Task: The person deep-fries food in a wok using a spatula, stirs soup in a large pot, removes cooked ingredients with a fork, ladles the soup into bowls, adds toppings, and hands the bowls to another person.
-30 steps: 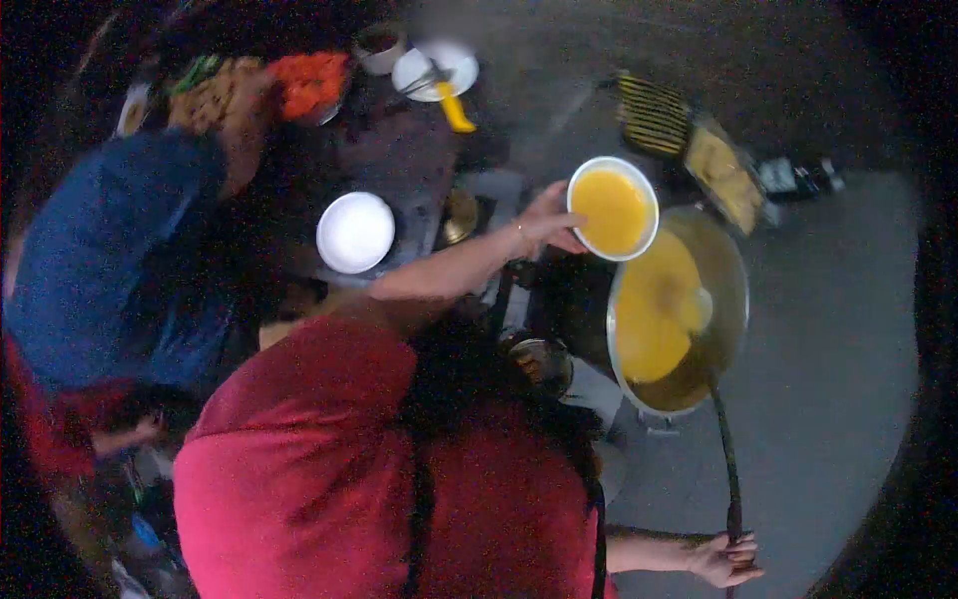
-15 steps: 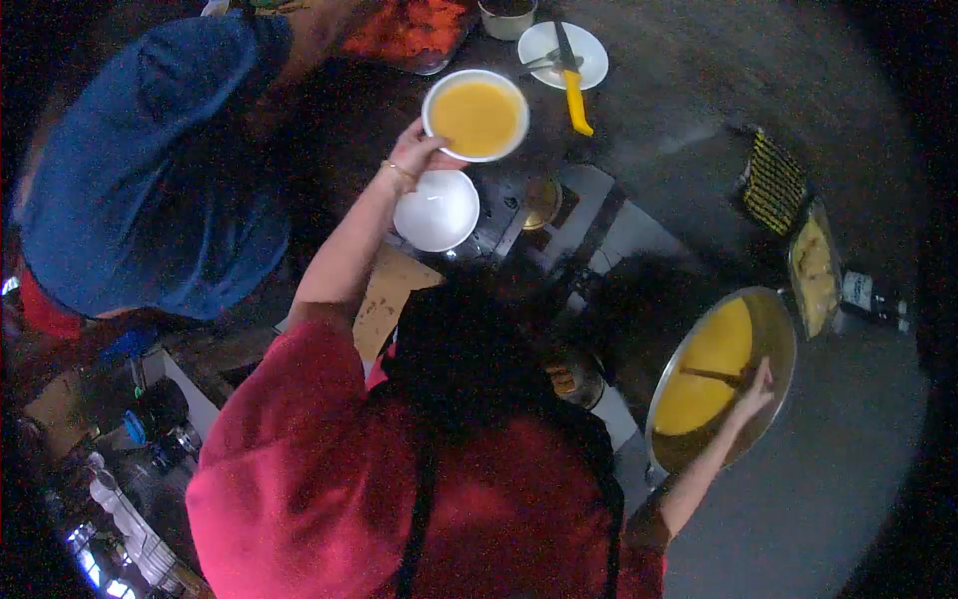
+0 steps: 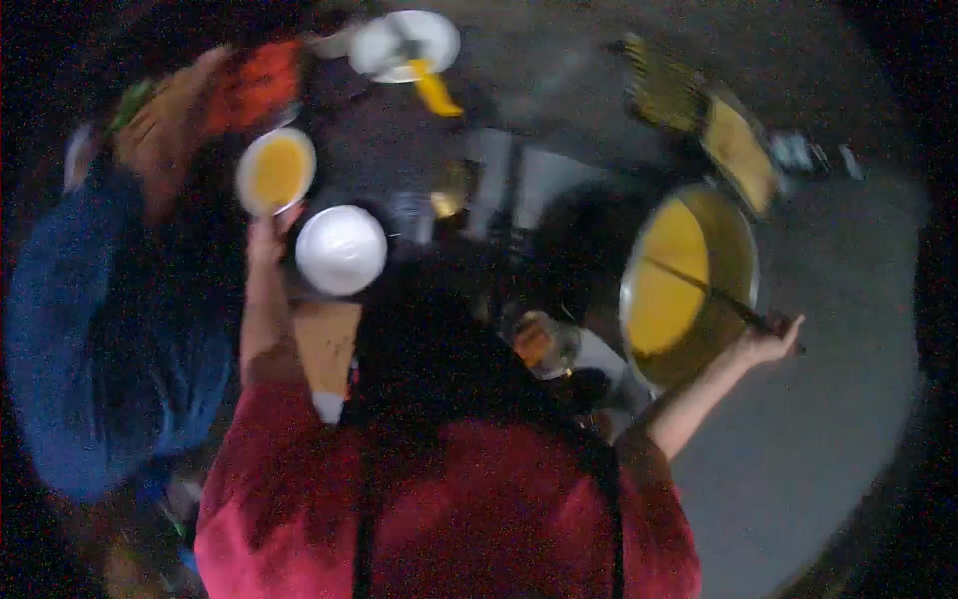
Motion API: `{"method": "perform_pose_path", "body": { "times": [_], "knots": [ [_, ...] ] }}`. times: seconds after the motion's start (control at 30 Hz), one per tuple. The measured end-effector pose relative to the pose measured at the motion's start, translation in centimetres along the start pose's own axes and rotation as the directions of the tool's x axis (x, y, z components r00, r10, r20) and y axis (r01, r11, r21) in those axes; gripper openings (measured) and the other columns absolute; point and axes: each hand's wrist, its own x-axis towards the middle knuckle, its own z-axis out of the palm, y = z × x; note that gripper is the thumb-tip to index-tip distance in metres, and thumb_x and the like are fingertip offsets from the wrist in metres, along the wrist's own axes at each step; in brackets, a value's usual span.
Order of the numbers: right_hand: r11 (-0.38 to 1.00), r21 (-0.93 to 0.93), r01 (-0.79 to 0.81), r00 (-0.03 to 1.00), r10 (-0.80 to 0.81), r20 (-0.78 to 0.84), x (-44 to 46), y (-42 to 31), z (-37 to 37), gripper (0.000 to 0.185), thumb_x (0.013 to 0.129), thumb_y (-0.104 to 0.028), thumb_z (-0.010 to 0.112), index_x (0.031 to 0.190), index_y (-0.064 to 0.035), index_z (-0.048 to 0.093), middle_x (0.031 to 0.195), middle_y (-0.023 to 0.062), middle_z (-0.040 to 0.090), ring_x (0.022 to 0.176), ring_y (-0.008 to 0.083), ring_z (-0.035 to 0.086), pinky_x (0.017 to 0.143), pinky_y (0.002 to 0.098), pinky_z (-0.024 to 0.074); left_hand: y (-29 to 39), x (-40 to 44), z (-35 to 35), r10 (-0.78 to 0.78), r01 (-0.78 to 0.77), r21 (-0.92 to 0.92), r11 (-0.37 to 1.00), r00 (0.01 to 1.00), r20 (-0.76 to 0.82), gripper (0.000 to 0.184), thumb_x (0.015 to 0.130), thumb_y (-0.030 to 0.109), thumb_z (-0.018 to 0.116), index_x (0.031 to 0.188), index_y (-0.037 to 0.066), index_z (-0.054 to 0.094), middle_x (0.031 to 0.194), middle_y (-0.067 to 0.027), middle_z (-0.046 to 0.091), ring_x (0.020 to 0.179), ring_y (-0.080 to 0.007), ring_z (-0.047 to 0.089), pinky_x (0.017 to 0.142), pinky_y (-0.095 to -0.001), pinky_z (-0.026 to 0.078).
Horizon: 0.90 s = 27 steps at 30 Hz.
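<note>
My left hand [image 3: 267,238] grips the lower edge of a white bowl [image 3: 242,178] filled with smooth yellow-orange soup [image 3: 279,170]. Just right of that hand stands a second white bowl [image 3: 341,252], with no soup visible in it. On the right, my right hand [image 3: 773,341] is closed around the end of a long dark-handled utensil [image 3: 699,284]. The utensil reaches across a large metal pot [image 3: 736,270] of yellow soup [image 3: 667,290]. Its far end lies at the soup, too blurred to name its kind.
A co-worker in a blue top [image 3: 120,329] is close on my left, beside a tray of orange-red food [image 3: 254,90]. A yellow-handled knife [image 3: 436,90] rests across a white plate [image 3: 439,40]. Beyond the pot lie a dish of pale food [image 3: 738,155] and a striped yellow-black item [image 3: 664,85].
The whole view has turned and blurred. My left hand has carried the soup bowl left, towards the co-worker. My right hand now sits outside the pot's rim, with more of the utensil's handle showing.
</note>
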Motion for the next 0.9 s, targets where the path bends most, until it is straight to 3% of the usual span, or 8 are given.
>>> {"method": "perform_pose_path", "body": {
  "times": [0.13, 0.2, 0.23, 0.27, 0.33, 0.47, 0.7, 0.9],
  "knots": [
    [0.976, 0.134, 0.174, 0.931, -0.119, -0.344, 0.0, -5.9, -9.4, 0.032, 0.080, -0.028, 0.050, 0.058, -0.0124, 0.034, 0.048, -0.0022, 0.029, 0.045, 0.0121, 0.031, 0.045, 0.0280, 0.0278, -0.3, -1.5, 1.8, -0.218, 0.219, -0.022, 0.975, 0.976, 0.024, 0.040, 0.085, 0.032, 0.044, 0.114, 0.003, 0.043, 0.102, -0.0102, 0.054, 0.093, -0.0225, 0.054, 0.084, -0.0342, 0.042],
    [0.961, 0.171, 0.216, 0.972, -0.195, -0.131, -0.9, -8.1, -12.3, 0.028, 0.080, -0.023, 0.049, 0.058, -0.0124, 0.035, 0.049, -0.0020, 0.029, 0.044, 0.0120, 0.033, 0.045, 0.0277, 0.0277, -0.4, -3.7, 2.8, -0.517, 0.523, -0.030, 0.852, 0.848, 0.113, 0.046, 0.082, 0.038, 0.046, 0.116, 0.006, 0.042, 0.102, -0.0062, 0.054, 0.091, -0.0201, 0.054, 0.079, -0.0338, 0.044],
    [0.944, 0.254, 0.211, 0.943, -0.264, 0.201, -0.8, -8.5, -13.9, 0.021, 0.079, -0.019, 0.047, 0.061, -0.0100, 0.041, 0.053, 0.0006, 0.036, 0.047, 0.0122, 0.036, 0.048, 0.0277, 0.0322, 4.9, -11.6, 13.5, -0.501, 0.501, 0.095, 0.860, 0.865, -0.027, 0.049, 0.080, 0.039, 0.049, 0.116, 0.006, 0.042, 0.100, -0.0049, 0.055, 0.088, -0.0187, 0.054, 0.076, -0.0328, 0.044],
    [0.960, 0.161, 0.229, 0.955, -0.253, 0.153, -1.6, -8.9, -12.9, 0.024, 0.078, -0.017, 0.048, 0.057, -0.0092, 0.038, 0.052, 0.0004, 0.036, 0.047, 0.0118, 0.034, 0.050, 0.0271, 0.0314, 10.3, -19.5, 24.2, -0.475, 0.502, 0.220, 0.836, 0.864, -0.165, 0.052, 0.078, 0.041, 0.052, 0.116, 0.006, 0.042, 0.098, -0.0036, 0.056, 0.086, -0.0174, 0.055, 0.073, -0.0318, 0.045],
    [0.969, -0.034, 0.245, 0.967, -0.242, 0.078, -1.7, -7.6, -10.6, 0.018, 0.072, -0.012, 0.054, 0.058, -0.0041, 0.045, 0.057, 0.0039, 0.045, 0.051, 0.0130, 0.039, 0.052, 0.0276, 0.0344, 0.3, -13.2, 10.5, -0.729, 0.686, 0.269, 0.676, 0.676, 0.108, 0.054, 0.074, 0.039, 0.056, 0.115, 0.006, 0.043, 0.094, -0.0041, 0.056, 0.079, -0.0166, 0.056, 0.064, -0.0292, 0.046],
    [0.894, -0.423, 0.151, 0.979, -0.076, 0.189, -1.8, -1.3, -3.8, 0.010, 0.066, -0.005, 0.067, 0.068, 0.0000, 0.059, 0.069, 0.0029, 0.056, 0.063, 0.0099, 0.049, 0.058, 0.0227, 0.0389, -6.0, -11.9, 6.6, -0.569, 0.547, 0.278, 0.789, 0.822, -0.003, 0.048, 0.070, 0.022, 0.060, 0.111, 0.002, 0.046, 0.090, -0.0087, 0.057, 0.065, -0.0175, 0.056, 0.047, -0.0242, 0.043],
    [0.997, 0.064, -0.039, 0.976, 0.025, 0.216, -1.9, -2.6, -4.3, 0.011, 0.069, -0.006, 0.063, 0.067, -0.0046, 0.053, 0.064, 0.0024, 0.049, 0.060, 0.0115, 0.046, 0.055, 0.0225, 0.0365, -7.5, -11.9, 8.6, -0.390, 0.262, 0.499, 0.826, 0.905, 0.170, 0.038, 0.063, 0.006, 0.055, 0.100, -0.002, 0.049, 0.078, -0.0089, 0.057, 0.056, -0.0169, 0.054, 0.041, -0.0237, 0.041],
    [0.904, 0.167, 0.393, 0.700, -0.411, 0.584, -2.3, -14.9, -10.7, 0.035, 0.064, -0.021, 0.063, 0.045, -0.0058, 0.037, 0.042, 0.0026, 0.036, 0.035, 0.0168, 0.034, 0.045, 0.0297, 0.0357, -1.7, -15.7, 28.0, -0.368, 0.138, 0.581, 0.802, 0.881, 0.298, 0.035, 0.071, 0.013, 0.056, 0.102, 0.000, 0.046, 0.072, -0.0068, 0.056, 0.045, -0.0111, 0.049, 0.034, -0.0211, 0.037]
  ]
}}
